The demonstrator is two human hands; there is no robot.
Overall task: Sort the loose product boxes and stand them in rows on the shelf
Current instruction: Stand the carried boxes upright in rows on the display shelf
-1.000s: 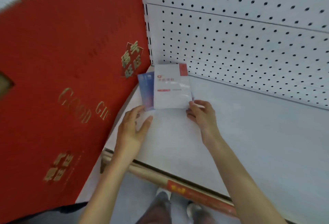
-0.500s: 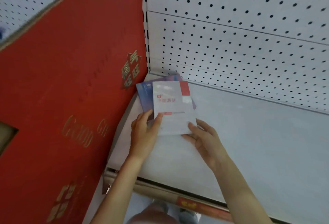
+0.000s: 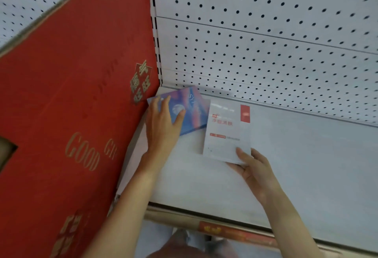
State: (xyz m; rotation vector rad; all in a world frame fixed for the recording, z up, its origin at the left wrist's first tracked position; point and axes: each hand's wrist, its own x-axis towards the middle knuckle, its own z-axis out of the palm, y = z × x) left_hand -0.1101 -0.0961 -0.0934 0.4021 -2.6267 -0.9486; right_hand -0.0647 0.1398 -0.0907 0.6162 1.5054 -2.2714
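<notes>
A blue and pink product box [image 3: 192, 110] lies in the back left corner of the white shelf [image 3: 306, 165]. My left hand [image 3: 163, 122] rests flat on it, fingers spread, thumb on its face. Just to its right is a white box with red lettering [image 3: 227, 130], its top edge tilted toward the back wall. My right hand [image 3: 251, 167] holds that white box by its near bottom corner, thumb on top and fingers underneath.
A large red gift box with gold lettering [image 3: 71, 124] stands along the shelf's left side. White pegboard [image 3: 266, 42] forms the back wall. The shelf's front edge carries a red price strip [image 3: 235, 233]. Bare shelf stretches to the right.
The white box was stacked over the blue one; my right hand has drawn it off to the right. My left hand has moved onto the blue box, pressing it in the corner.
</notes>
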